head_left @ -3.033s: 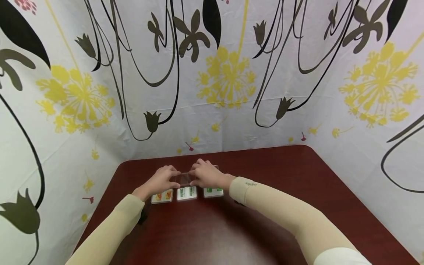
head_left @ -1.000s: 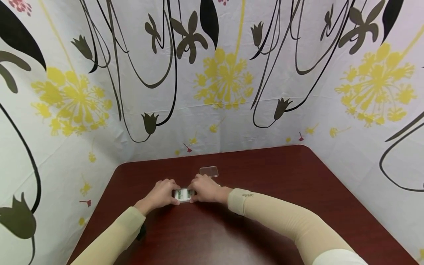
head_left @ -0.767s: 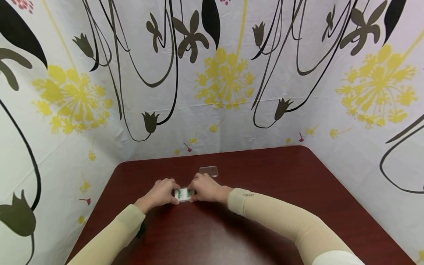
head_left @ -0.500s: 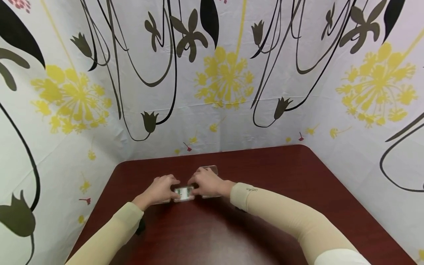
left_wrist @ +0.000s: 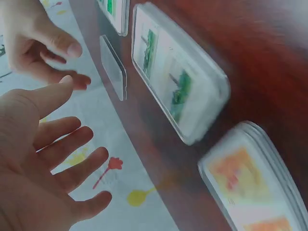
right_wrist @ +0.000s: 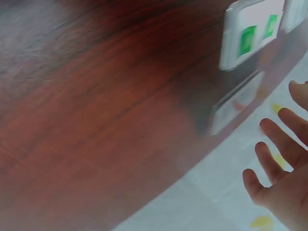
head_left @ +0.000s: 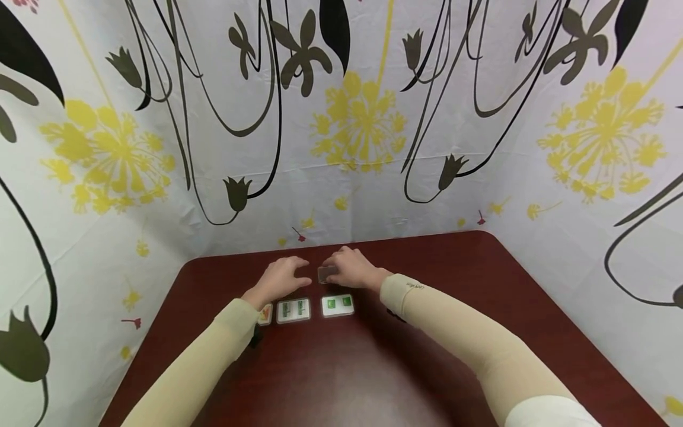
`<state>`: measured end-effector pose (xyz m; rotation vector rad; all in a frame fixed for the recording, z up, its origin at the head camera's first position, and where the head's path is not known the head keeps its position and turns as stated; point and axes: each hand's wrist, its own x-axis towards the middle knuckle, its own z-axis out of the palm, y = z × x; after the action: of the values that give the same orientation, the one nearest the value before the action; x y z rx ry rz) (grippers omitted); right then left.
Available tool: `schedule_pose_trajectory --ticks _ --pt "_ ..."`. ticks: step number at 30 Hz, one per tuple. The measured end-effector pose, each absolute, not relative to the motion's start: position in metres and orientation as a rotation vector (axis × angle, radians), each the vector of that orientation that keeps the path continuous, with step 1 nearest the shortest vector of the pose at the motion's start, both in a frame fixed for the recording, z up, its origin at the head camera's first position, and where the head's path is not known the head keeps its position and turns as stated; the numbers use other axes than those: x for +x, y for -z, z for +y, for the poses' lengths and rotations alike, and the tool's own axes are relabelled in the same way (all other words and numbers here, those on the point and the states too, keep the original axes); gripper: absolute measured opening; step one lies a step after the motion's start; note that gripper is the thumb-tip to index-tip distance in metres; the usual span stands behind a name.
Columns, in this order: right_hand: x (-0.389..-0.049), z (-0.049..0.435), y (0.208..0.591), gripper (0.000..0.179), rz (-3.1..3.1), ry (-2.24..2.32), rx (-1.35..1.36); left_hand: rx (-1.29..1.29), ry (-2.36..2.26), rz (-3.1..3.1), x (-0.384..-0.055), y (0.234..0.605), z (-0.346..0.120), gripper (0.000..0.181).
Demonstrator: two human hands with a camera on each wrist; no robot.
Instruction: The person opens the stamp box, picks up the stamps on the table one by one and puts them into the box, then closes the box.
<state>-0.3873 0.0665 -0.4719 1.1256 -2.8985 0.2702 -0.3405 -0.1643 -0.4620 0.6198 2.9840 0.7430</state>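
Note:
My left hand (head_left: 281,277) hovers with spread fingers over the row of flat clear cases, holding nothing. My right hand (head_left: 352,268) is beside a transparent lid (head_left: 326,274) that lies behind the row; its fingers look apart from the lid in the right wrist view. The middle case (head_left: 293,310) shows two green pictures on white. To its right lies a case with two green squares (head_left: 337,305). A case with orange pictures (left_wrist: 236,175) sits at the left end, partly hidden by my left wrist in the head view.
The dark red table (head_left: 341,362) reaches back to a white cloth (head_left: 373,207) with printed flowers, which hangs behind it and along both sides. The table's far edge is close behind the lid.
Both hands have let go of the middle case and moved back and to the right toward the lid. The cases on either side are uncovered again. The lid stays behind the row.

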Motion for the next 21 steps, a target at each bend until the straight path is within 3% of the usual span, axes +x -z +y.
schedule_pose_trajectory --ticks 7,21 --pt "-0.399 0.085 0.487 0.05 -3.028 -0.264 0.949 0.552 -0.769 2.921 -0.366 0.482 -0.142 0.059" --pt "-0.412 0.105 0.502 0.057 -3.048 -0.453 0.929 0.596 -0.648 2.929 -0.384 0.5 -0.126 0.068"
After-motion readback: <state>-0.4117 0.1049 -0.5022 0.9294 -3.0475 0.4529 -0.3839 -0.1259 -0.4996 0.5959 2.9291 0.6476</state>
